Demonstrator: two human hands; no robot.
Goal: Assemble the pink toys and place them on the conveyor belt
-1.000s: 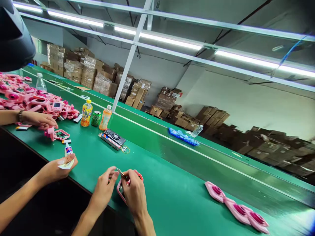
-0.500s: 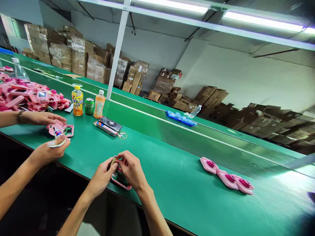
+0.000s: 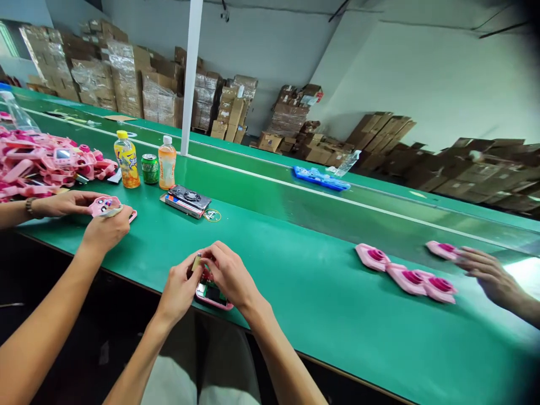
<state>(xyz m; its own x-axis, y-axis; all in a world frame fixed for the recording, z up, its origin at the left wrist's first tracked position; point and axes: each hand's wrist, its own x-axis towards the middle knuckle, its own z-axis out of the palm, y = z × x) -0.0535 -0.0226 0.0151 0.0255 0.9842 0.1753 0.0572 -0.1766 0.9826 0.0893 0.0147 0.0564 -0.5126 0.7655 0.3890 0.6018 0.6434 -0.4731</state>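
Observation:
My left hand (image 3: 179, 288) is closed, thumb and fingers pinching a small flat tan piece (image 3: 196, 262) at the top of an open pink plastic device housing (image 3: 214, 302). Inside the housing are a green circuit board, a dark rectangular part and something red. My right hand (image 3: 230, 275) curls over the housing's right side, its fingertips pressed together close to the tan piece. Whatever those fingertips pinch is hidden. The housing rests at the green table's near edge.
At left, a co-worker's hands (image 3: 105, 225) hold a pink shell (image 3: 104, 206) beside a heap of pink shells (image 3: 37, 163). Bottles, a green can (image 3: 149, 169) and a black device (image 3: 188, 198) stand ahead. Another person's hand (image 3: 491, 275) reaches in at right, near pink parts (image 3: 407, 278).
The view has tilted down. At right, another person's hand has appeared with a further pink part. The co-worker at left has shifted the pink shell. My hands stay at the housing.

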